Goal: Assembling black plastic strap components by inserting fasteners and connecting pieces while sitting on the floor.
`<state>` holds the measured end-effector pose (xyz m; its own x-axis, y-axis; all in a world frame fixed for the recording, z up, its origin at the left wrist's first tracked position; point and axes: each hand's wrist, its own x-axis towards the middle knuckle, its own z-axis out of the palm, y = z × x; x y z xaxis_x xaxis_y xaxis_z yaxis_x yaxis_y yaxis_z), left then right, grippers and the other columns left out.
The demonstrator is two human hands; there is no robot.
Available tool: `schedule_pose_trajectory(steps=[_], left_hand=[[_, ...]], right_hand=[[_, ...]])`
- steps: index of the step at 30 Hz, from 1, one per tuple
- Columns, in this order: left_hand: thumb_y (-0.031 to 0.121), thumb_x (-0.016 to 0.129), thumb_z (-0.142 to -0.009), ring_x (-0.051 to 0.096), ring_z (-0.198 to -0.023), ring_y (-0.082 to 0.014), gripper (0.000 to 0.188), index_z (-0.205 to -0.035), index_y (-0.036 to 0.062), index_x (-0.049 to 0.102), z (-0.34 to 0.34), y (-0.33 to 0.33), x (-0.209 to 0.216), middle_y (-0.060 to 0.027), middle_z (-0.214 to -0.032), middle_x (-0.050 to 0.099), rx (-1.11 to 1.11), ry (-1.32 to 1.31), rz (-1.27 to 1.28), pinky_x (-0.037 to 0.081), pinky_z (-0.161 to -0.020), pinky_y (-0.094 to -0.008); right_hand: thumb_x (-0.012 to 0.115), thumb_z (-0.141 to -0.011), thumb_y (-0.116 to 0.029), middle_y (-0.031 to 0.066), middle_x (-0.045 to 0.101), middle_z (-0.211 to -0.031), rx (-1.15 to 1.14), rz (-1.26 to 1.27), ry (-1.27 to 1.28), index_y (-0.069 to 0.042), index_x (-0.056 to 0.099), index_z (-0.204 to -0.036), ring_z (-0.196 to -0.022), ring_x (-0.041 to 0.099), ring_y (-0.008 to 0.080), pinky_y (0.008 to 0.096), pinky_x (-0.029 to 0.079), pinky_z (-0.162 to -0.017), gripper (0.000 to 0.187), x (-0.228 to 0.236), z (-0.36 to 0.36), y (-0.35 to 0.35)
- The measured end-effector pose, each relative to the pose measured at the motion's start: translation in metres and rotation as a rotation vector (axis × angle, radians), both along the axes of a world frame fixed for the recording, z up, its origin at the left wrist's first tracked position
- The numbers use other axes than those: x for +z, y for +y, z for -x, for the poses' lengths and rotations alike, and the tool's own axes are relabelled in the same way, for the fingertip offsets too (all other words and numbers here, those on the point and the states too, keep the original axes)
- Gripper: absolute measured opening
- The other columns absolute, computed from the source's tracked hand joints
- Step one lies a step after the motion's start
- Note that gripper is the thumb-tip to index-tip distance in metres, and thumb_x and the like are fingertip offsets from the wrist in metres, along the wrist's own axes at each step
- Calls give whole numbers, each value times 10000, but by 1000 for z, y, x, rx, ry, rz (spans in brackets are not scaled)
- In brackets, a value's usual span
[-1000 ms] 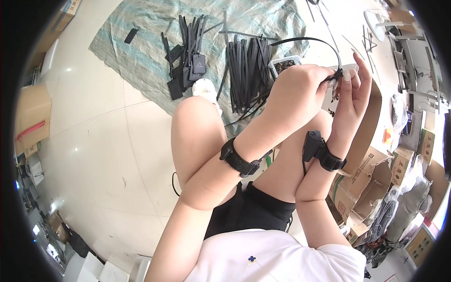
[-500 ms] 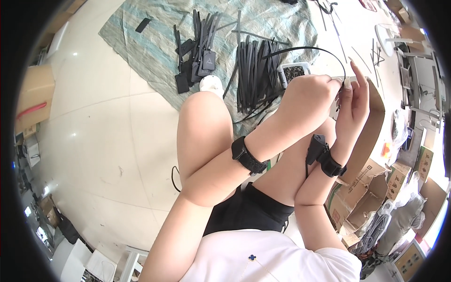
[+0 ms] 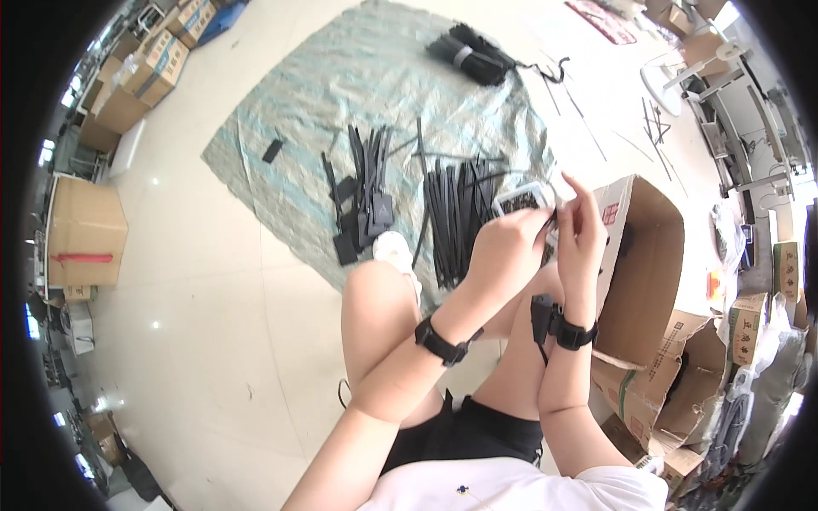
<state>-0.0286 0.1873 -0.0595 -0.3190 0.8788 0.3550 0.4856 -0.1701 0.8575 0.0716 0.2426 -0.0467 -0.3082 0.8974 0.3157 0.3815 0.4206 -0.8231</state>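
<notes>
My left hand is closed, its fingertips pinching one end of a thin black strap. The strap's loose length arcs up and leftward above the floor mat. Close against it, my right hand has thumb and fingers on the same end, with one finger stretched upward. Whatever small part may sit between the fingertips is hidden. Just beyond the hands stands a white tray of small dark pieces. A row of black straps lies on the mat, left of the tray. Further left are black tags with straps.
A green-grey woven mat covers the floor ahead. An open cardboard box stands beside my right arm, more cartons behind it. A bundle of black strips lies at the mat's far edge. My white shoe is near the tags.
The head view has tilted up, showing more of the mat and the far bundle. Both hands have shifted left, nearer the tray, still pinching the strap.
</notes>
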Motion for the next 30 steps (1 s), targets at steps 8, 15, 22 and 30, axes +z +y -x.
schedule_pose_trajectory(steps=[8,15,22,30], left_hand=[[38,541,-776,587,-693,-351,196,-955,2,609,-9,-11,-8,-196,-788,602,11,65,-15,474,-596,-392],[39,556,-780,593,-734,-359,185,-949,-18,608,-3,-5,-11,-212,-824,606,30,83,-27,479,-624,-384],[27,564,-774,612,-812,-335,221,-986,-17,607,0,-5,-9,-199,-876,623,33,82,77,484,-694,-348],[32,572,-764,618,-821,-331,229,-984,-18,613,-3,-4,-11,-205,-886,626,24,88,92,484,-712,-345]], right_hand=[[503,-810,26,81,413,-560,33,-27,24,-66,555,-1092,-497,412,174,286,372,-498,302,-7,-7,-8],[512,-789,24,90,428,-579,153,-20,82,-83,528,-1136,-493,423,192,291,387,-504,364,-6,-9,-1],[543,-789,-20,112,541,-683,125,39,-5,-80,559,-1092,-555,505,200,288,408,-530,309,-11,-8,2],[527,-806,-53,162,600,-769,80,17,-9,-63,577,-1026,-686,586,307,343,452,-594,226,-12,-4,2]])
